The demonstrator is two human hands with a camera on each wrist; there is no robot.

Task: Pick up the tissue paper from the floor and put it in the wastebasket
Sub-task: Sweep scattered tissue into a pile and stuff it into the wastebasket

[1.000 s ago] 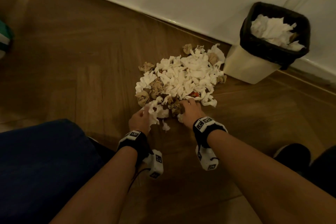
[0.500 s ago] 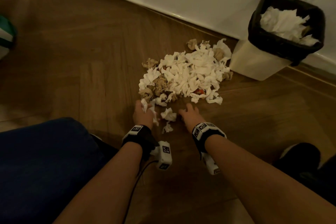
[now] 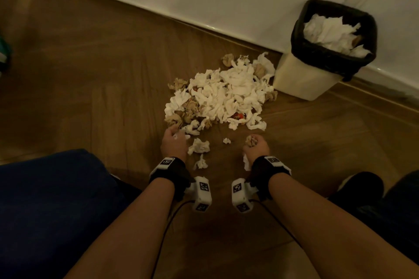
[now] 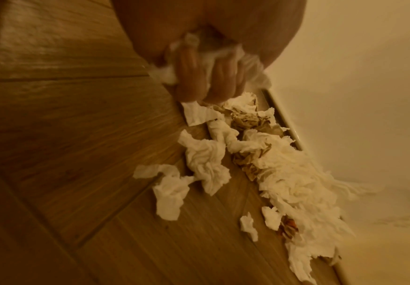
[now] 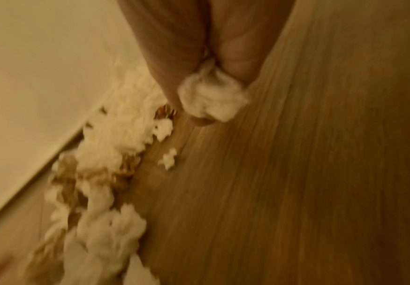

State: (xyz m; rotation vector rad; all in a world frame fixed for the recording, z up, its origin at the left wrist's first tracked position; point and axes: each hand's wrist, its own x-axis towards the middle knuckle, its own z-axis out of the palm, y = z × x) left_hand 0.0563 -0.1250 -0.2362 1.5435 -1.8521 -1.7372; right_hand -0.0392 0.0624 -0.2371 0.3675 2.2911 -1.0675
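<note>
A heap of crumpled white and brown tissue paper [image 3: 224, 95] lies on the wooden floor, left of the wastebasket [image 3: 306, 79]. The basket has a black liner and holds white tissue [image 3: 331, 34]. My left hand [image 3: 173, 140] sits at the heap's near left edge, its fingers [image 4: 213, 81] curled round white tissue [image 4: 167, 75]. My right hand [image 3: 255, 145] is fisted just short of the heap, gripping a brown wad [image 3: 251, 140] with white tissue [image 5: 211, 96] bulging from the fist. Loose white scraps [image 3: 199, 146] lie between the two hands.
A white wall and skirting [image 3: 204, 2] run behind the heap and basket. My blue-clad knee [image 3: 52, 199] fills the lower left; a dark shoe [image 3: 358, 186] sits lower right. A green object [image 3: 4, 52] shows at the far left edge. Bare floor [image 3: 90, 75] stretches left of the heap.
Both hands have pulled back from the heap toward me with tissue in their grip. The right hand went from spread fingers to a closed fist. A few scraps now lie between the hands.
</note>
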